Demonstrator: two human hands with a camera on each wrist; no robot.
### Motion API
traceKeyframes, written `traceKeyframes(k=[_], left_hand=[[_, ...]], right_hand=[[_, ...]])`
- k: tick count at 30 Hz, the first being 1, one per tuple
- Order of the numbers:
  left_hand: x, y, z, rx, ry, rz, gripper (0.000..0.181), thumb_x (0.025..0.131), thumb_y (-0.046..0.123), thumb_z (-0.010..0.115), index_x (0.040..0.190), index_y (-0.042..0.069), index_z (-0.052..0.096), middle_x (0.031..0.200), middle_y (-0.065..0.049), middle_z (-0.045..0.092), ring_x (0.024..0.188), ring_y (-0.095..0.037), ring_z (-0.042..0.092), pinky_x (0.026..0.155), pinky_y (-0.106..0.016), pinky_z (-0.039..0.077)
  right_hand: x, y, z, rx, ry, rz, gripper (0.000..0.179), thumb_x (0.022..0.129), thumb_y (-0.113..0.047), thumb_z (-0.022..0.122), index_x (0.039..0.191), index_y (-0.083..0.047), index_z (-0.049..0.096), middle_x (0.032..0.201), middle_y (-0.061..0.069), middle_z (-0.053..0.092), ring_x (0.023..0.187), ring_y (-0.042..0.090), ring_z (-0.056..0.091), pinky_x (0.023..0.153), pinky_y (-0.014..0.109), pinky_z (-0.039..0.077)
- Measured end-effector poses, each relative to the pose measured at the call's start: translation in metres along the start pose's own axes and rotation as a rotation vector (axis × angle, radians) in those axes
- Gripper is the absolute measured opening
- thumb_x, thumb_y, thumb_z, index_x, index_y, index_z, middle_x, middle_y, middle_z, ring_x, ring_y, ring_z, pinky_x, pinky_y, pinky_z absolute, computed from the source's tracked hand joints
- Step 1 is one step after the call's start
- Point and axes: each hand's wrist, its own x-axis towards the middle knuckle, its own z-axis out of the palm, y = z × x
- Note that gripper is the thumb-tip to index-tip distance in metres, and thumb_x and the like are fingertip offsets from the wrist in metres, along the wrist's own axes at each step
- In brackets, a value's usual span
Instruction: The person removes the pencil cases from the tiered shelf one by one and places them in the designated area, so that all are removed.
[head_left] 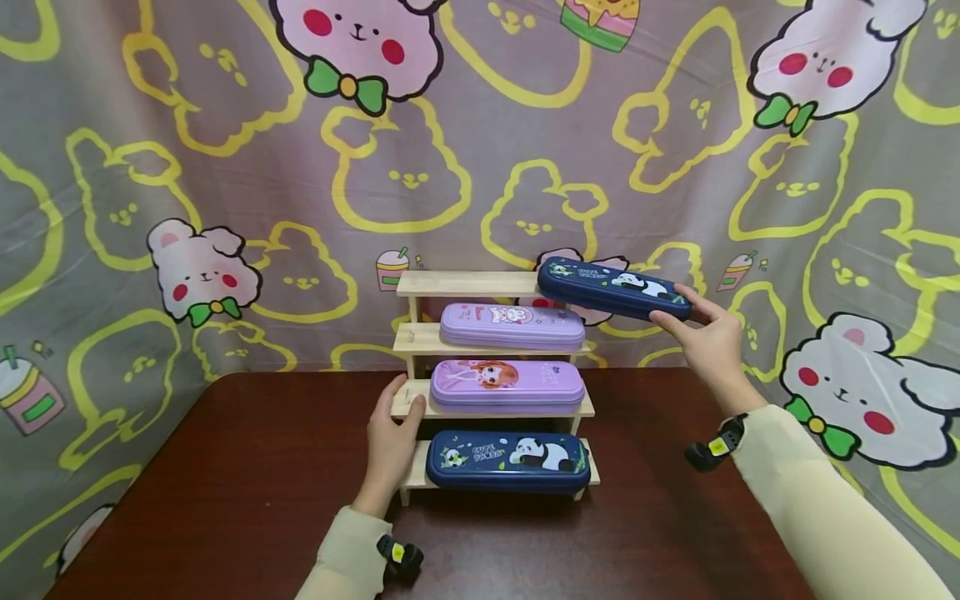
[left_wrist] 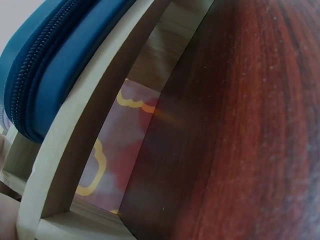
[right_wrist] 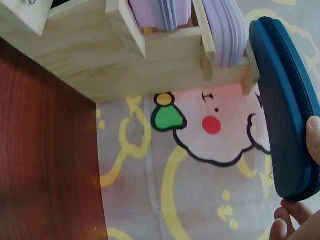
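while right hand (head_left: 708, 340) grips zipped navy case (head_left: 600, 287) | left hand (head_left: 392, 437) grips rack (head_left: 472, 284) | contents hidden

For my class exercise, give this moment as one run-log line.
left grip: holds wooden rack; right grip: holds tilted navy panda case near top shelf; lower shelves: two lilac cases, one navy case

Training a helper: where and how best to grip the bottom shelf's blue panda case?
Probably pinch the blue panda case front-to-back at its right end, from the right: that rounded end is uncovered, and the left hand holds the wooden stand at left.
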Motion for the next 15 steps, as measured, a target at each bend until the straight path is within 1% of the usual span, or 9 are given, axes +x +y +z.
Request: traceKeyframes(k=[4,10,15], left_hand=[[0.000,0.001,-0.001,-0.005,-0.009,0.003,0.053,0.097,0.022,0.066,0.145,0.009,0.049,0.144,-0.009,0.051,0.134,-0.024,0.043,0.112,-0.045,0.031],[0.000,0.002,-0.001,-0.001,-0.016,-0.001,0.054,0.097,0.023,0.065,0.146,0.011,0.047,0.146,-0.009,0.049,0.136,-0.024,0.041,0.113,-0.045,0.030],[0.000,0.003,-0.001,0.001,-0.015,-0.001,0.053,0.097,0.022,0.065,0.147,0.011,0.047,0.147,-0.009,0.048,0.136,-0.024,0.041,0.113,-0.044,0.030]], right_hand=[[-0.004,0.006,-0.009,0.001,0.005,0.034,0.071,0.083,-0.048,0.074,0.146,-0.027,0.050,0.140,0.016,0.052,0.111,0.028,0.056,0.074,0.007,0.046],[-0.009,0.016,-0.019,-0.013,0.062,0.042,0.066,0.084,-0.045,0.075,0.144,-0.031,0.052,0.142,0.011,0.052,0.115,0.022,0.049,0.075,0.006,0.045],[-0.015,0.024,-0.026,0.011,0.072,0.070,0.064,0.086,-0.042,0.074,0.145,-0.032,0.051,0.146,0.010,0.049,0.117,0.020,0.046,0.077,0.005,0.045]])
